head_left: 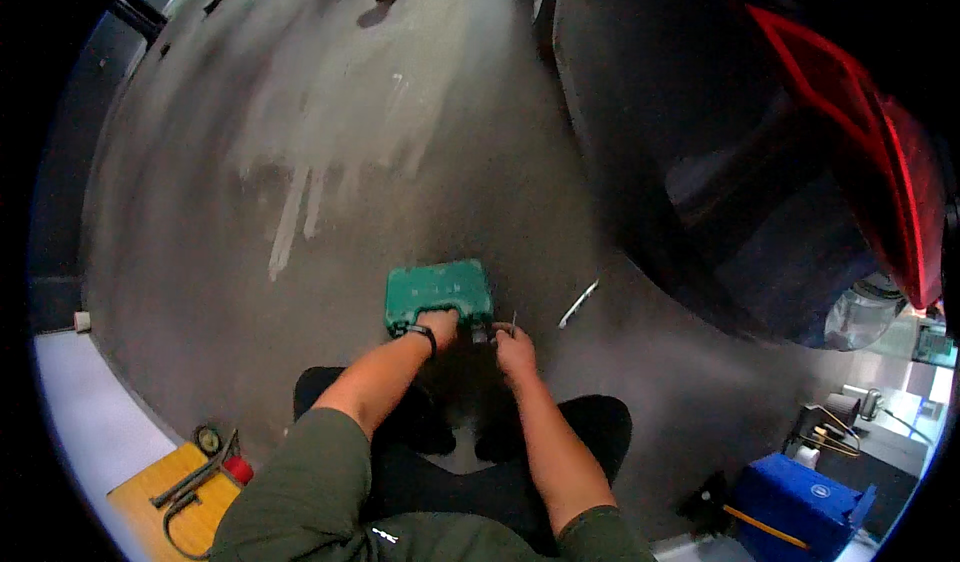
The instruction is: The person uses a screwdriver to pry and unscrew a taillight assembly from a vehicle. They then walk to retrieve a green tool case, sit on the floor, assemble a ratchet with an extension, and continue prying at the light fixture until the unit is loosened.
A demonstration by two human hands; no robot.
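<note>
A green hard plastic tool case [438, 290] lies closed on the dark floor in front of my knees. My left hand [440, 324], with a black band at the wrist, is closed around the case's handle on the near side. My right hand [515, 350] is at the case's near right corner, beside a dark latch [479, 333]. Its fingers are pinched together, and something thin and light-coloured sticks up from them; it is too small to name. To the right of the case, a slim silvery metal tool [578, 304] rests on the floor.
A dark vehicle body with a red tail lamp [905, 192] stands at the right. Lower right is a blue box [805, 497]. On the lower left, a yellow-brown board [150, 492] carries a dark tool and a red object. Pale streaks [292, 224] mark the floor ahead.
</note>
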